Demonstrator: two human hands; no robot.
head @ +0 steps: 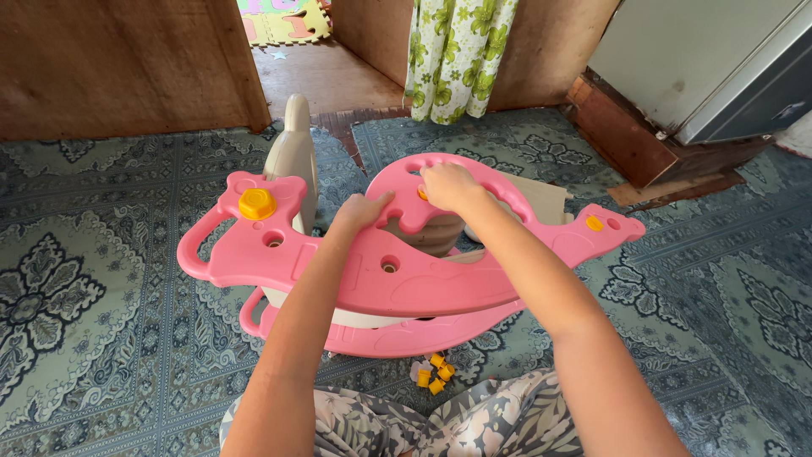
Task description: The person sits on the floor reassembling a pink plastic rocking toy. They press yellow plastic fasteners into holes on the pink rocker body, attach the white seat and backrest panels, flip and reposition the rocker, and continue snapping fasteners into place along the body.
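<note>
A pink plastic rocker toy (pixel 423 283) lies on its side on the floor in front of me, with a beige seat part (pixel 292 152) between its two pink side panels. My left hand (pixel 362 211) rests flat on the upper pink panel beside a hole (pixel 389 265). My right hand (pixel 448 184) is closed on a yellow plastic bolt near the panel's curved handle slot; the bolt is mostly hidden by my fingers. One yellow bolt (pixel 256 204) sits screwed in at the panel's left end, another (pixel 595 223) at its right end.
Several loose yellow bolts (pixel 436 372) lie on the patterned green floor mat (pixel 101 296) near my knees. Brown wooden walls (pixel 118 59) flank a doorway, with a green floral curtain (pixel 457 51) behind. A grey cabinet on a wooden base (pixel 643 135) stands at the right.
</note>
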